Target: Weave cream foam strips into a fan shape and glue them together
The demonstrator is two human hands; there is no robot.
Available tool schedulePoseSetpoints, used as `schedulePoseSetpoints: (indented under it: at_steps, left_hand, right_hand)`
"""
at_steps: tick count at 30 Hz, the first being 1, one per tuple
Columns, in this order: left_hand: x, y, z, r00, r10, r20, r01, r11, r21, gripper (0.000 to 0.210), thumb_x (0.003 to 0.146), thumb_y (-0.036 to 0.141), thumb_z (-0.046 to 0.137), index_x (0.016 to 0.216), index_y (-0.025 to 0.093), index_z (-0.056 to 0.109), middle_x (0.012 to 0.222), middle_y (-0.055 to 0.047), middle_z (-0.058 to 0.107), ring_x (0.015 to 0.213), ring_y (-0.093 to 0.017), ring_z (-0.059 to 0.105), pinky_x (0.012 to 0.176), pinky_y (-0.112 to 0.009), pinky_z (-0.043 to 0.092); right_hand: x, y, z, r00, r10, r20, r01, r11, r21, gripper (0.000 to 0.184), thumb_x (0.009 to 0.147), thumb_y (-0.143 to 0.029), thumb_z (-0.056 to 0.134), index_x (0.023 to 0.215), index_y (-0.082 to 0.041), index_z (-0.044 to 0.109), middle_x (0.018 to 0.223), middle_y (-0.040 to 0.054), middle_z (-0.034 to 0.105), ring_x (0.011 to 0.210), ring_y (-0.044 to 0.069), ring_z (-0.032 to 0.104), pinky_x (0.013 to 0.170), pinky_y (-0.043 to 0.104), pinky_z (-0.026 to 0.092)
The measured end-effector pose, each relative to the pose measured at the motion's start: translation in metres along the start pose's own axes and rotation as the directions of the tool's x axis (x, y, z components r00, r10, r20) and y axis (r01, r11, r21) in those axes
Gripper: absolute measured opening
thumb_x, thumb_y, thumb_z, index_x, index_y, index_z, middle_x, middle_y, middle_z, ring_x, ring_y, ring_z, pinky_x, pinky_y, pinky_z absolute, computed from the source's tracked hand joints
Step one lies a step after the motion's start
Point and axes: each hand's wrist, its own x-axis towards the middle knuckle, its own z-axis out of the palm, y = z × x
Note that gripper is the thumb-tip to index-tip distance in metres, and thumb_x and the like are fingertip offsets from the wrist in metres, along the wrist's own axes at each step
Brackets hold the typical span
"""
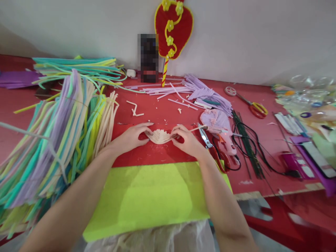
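Note:
Between my two hands is a cream fan-shaped piece made of pipe cleaners (159, 137), curved downward and lying low over the red mat (147, 157). My left hand (135, 136) pinches its left end between thumb and fingers. At the right end my right hand (183, 138) is closed on the same piece, and a loose cream pipe cleaner (196, 128) sticks out to the right past those fingers. Just right of my right hand lie scissors (206, 137) with red handles. Part of each end of the piece is hidden by my fingers.
Bundles of coloured pipe cleaners (52, 140) fill the left side. To the right are a pink glue gun (228, 141), dark green stems (248, 147) and yellow-red scissors (256, 107). A red fan (181, 31) stands against the wall. Yellow-green felt (154, 192) hangs over the front edge.

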Motion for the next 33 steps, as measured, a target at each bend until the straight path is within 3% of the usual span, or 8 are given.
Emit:
schedulePoseSetpoints:
  at_steps: [17,33]
  left_hand:
    - [0.0005,-0.0053,0.0026,1.000,0.013,-0.010,-0.013,1.000,-0.028,0.021,0.080,0.024,0.057,0.100,0.021,0.063,0.134,-0.006,0.055,0.118,-0.020,0.055,0.104,-0.040,0.041]
    - [-0.0001,-0.0063,0.0022,0.999,0.037,-0.005,-0.036,0.999,0.022,0.017,0.081,0.024,0.056,0.096,0.021,0.063,0.139,-0.007,0.050,0.133,-0.021,0.042,0.110,-0.041,0.036]
  right_hand:
    - [0.0003,-0.0026,0.0012,1.000,0.003,-0.001,-0.003,0.997,-0.073,0.016,0.082,-0.011,0.055,0.093,-0.022,0.058,0.104,0.0057,0.051,0.095,0.017,0.056,0.091,0.039,0.048]
    - [-0.0004,0.0000,0.0023,1.000,0.028,-0.004,-0.029,0.997,-0.070,0.013,0.083,-0.015,0.056,0.093,-0.023,0.059,0.102,0.0051,0.050,0.094,0.017,0.056,0.091,0.040,0.049]
